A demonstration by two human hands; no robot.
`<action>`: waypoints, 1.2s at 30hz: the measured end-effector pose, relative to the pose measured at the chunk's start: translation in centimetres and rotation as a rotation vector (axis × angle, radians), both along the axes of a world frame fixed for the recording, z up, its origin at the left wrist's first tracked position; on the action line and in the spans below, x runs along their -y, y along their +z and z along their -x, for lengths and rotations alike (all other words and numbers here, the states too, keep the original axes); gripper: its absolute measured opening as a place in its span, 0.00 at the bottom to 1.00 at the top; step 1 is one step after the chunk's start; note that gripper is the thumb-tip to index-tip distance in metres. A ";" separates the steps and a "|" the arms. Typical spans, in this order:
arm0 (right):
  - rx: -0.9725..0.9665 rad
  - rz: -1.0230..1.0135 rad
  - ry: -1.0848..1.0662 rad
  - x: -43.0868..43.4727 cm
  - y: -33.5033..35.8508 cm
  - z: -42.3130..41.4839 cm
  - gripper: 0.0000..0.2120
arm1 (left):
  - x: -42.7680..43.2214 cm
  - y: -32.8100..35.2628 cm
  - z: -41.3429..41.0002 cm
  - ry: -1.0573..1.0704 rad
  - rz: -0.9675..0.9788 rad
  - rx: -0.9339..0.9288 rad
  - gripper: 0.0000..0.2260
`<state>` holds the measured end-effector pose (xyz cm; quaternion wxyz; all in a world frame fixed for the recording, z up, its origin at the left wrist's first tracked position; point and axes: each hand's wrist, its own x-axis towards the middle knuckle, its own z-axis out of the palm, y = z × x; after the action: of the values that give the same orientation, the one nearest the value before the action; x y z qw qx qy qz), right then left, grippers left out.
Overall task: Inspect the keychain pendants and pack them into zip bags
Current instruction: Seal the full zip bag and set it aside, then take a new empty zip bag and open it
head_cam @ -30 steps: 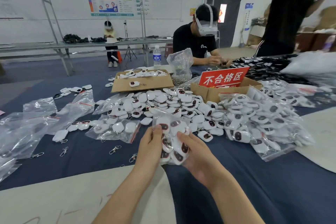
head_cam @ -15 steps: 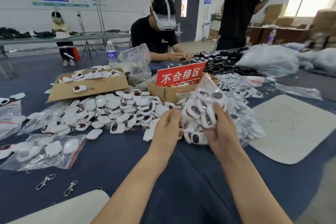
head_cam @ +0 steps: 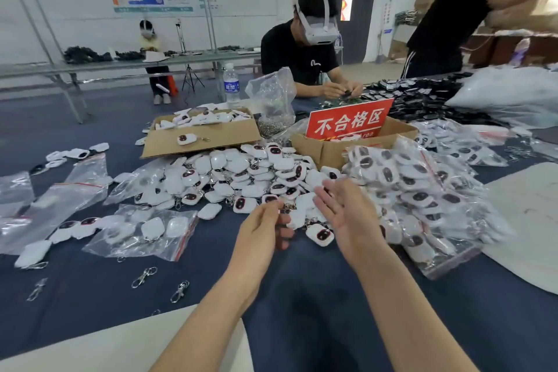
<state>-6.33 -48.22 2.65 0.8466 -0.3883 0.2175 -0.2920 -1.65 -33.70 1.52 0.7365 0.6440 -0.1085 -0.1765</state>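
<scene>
Above pendants [head_cam: 238, 174], left hand [head_cam: 264, 231], right hand [head_cam: 347, 216], now empty

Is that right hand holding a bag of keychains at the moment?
No, the right hand is spread open with a bare palm, and the filled zip bags lie in a heap beside it.

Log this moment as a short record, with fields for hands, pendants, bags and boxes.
left hand: fingers loosely curled, nothing visibly held, at the pile's near edge
right hand: open, fingers spread, empty
loose pendants: white pile ahead of both hands
filled bags: heap to the right of the hands
part-filled bag: lying flat, left
signed box: cardboard, holds red sign
flat box: cardboard, pendants inside, one on its flap
loose clasps: near left
</scene>
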 end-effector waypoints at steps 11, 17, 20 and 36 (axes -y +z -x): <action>-0.242 0.352 0.412 -15.8 -2.4 -7.0 0.11 | -13.0 -1.7 -3.5 0.201 -0.101 0.018 0.10; -0.449 0.851 0.331 -20.9 -4.0 -8.6 0.16 | -19.8 -3.1 -5.0 0.319 -0.136 0.048 0.10; -0.468 1.078 0.239 -23.3 -4.0 -8.8 0.14 | -22.8 -3.2 -6.3 0.386 -0.197 0.115 0.09; -0.406 1.231 0.534 -29.6 -4.7 -10.5 0.13 | -37.7 -2.0 -13.7 0.833 -1.365 0.445 0.11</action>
<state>4.14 -18.65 -2.05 0.4581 -0.8842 0.0636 -0.0657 12.00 4.02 -0.51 0.1503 0.9566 0.1266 0.2151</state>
